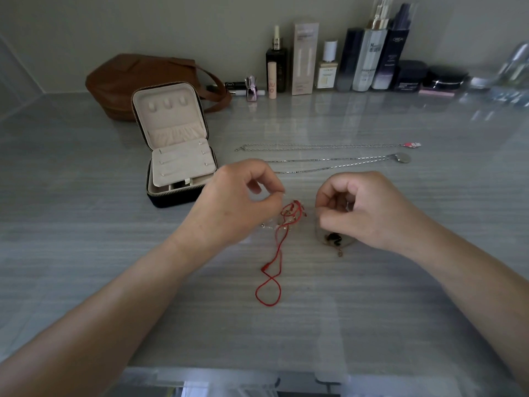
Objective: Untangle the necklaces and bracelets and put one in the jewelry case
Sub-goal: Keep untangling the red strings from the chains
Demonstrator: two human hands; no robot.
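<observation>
A red cord bracelet (pixel 276 253) lies knotted on the grey table, its loop trailing toward me. My left hand (pixel 240 202) pinches the tangle at its upper end. My right hand (pixel 360 207) has its fingers curled round a pale bracelet with a dark charm (pixel 333 239) that peeks out under the palm. Two silver chain necklaces lie stretched out straight behind my hands: one (pixel 323 146) with a pink pendant, one (pixel 337 163) with a round disc. The jewelry case (pixel 177 156) stands open at the left, beige inside, dark outside.
A brown leather bag (pixel 137 78) sits behind the case. A row of cosmetic bottles and jars (pixel 357 64) lines the back wall. The table's front edge (pixel 229 371) is close to me.
</observation>
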